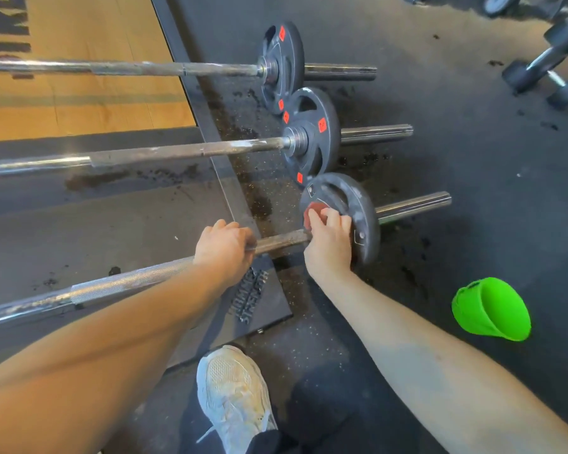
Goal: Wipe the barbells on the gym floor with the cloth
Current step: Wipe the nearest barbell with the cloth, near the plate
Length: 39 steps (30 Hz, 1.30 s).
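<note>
Three barbells lie side by side on the dark gym floor, each with a black plate near its right end. My left hand [225, 245] is wrapped around the shaft of the nearest barbell [128, 281], just left of its plate [357, 211]. My right hand [328, 239] presses a red cloth [313, 213] against the inner face of that plate, where the shaft meets it. The middle barbell [184, 152] and the far barbell [145, 67] lie untouched beyond.
A bright green container [492, 311] lies on its side on the floor at the right. Dumbbells [551, 60] sit at the top right. My white shoe [233, 398] stands below the bar. A wooden platform [89, 103] with a black frame fills the upper left.
</note>
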### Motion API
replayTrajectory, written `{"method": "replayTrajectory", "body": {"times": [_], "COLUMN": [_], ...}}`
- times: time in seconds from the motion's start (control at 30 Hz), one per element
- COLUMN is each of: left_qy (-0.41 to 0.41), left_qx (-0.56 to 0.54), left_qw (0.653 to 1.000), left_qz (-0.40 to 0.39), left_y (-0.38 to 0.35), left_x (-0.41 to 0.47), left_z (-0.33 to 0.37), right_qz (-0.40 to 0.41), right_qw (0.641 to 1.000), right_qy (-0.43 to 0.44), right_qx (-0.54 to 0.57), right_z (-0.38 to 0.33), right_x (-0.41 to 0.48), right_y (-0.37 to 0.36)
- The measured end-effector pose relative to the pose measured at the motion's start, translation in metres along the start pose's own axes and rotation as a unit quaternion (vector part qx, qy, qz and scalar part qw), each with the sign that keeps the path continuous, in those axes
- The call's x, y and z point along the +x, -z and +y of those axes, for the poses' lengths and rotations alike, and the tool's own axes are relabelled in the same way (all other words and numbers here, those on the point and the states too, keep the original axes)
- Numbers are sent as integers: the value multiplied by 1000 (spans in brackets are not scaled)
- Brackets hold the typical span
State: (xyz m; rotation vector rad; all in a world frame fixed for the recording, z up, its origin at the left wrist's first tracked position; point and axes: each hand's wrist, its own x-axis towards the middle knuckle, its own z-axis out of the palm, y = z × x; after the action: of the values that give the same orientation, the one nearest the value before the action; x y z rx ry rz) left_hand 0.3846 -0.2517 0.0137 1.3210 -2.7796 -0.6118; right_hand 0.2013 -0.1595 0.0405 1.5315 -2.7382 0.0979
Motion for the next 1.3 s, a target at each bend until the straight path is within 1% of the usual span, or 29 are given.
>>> {"method": "replayTrajectory", "body": {"times": [0.07, 0.1, 0.17, 0.27, 0.4, 0.63, 0.77, 0.8, 0.87, 0.9, 0.93, 1.0, 1.07, 1.1, 1.13, 1.17, 1.2, 1.27, 1.3], "left_qy": [13, 16, 22, 25, 28, 32, 40, 43, 46, 46, 46, 38, 39, 41, 42, 43, 44, 44, 42], "left_qx": [-13, -17, -21, -31, -40, -43, -42, -41, -34, -33, -36, -46, -50, -47, -44, -43, -44, -48, -48], "left_qw": [1000, 1000, 1000, 999, 999, 999, 998, 998, 998, 998, 998, 998, 998, 998, 998, 998, 998, 998, 998], "left_qz": [1, 1, -2, -6, -11, -10, -12, -13, -18, -20, -21, -11, -7, -9, -11, -10, -8, -7, -6], "left_y": [-2, -3, -5, -6, -5, -3, -1, 0, 1, 0, -1, -3, -4, -4, -2, -1, 0, 1, 1], "left_x": [0, 1, 2, 3, 2, 3, 2, 2, 1, 1, 1, -1, -2, -3, -3, -4, -5, -5, -5], "left_z": [1, 0, -1, -1, 0, 2, 4, 5, 5, 5, 5, 5, 4, 5, 6, 6, 6, 5, 4], "right_qz": [61, 87, 112, 124, 102, 62, 32, 18, -25, -45, -45, -9, 19, 21, 3, -34, -85, -172, -195], "right_qw": [993, 984, 956, 912, 872, 848, 854, 849, 811, 799, 811, 867, 925, 953, 976, 989, 993, 985, 980], "right_qy": [-51, -82, -145, -208, -214, -237, -253, -266, -300, -308, -295, -237, -136, -74, -19, 20, 31, 19, 21], "right_qx": [85, 133, 227, 330, 428, 469, 453, 457, 502, 515, 503, 439, 353, 293, 216, 140, 74, -17, -36], "right_z": [7, 5, -4, -13, -14, -8, -13, -12, -8, -5, -3, 2, 3, 2, 0, -4, -8, -17, -24], "right_x": [-23, -31, -38, -44, -59, -61, -63, -63, -68, -71, -72, -62, -32, -14, 2, 17, 29, 43, 48], "right_y": [-29, -42, -58, -70, -76, -76, -66, -62, -48, -40, -29, -6, 19, 33, 38, 42, 42, 34, 31]}}
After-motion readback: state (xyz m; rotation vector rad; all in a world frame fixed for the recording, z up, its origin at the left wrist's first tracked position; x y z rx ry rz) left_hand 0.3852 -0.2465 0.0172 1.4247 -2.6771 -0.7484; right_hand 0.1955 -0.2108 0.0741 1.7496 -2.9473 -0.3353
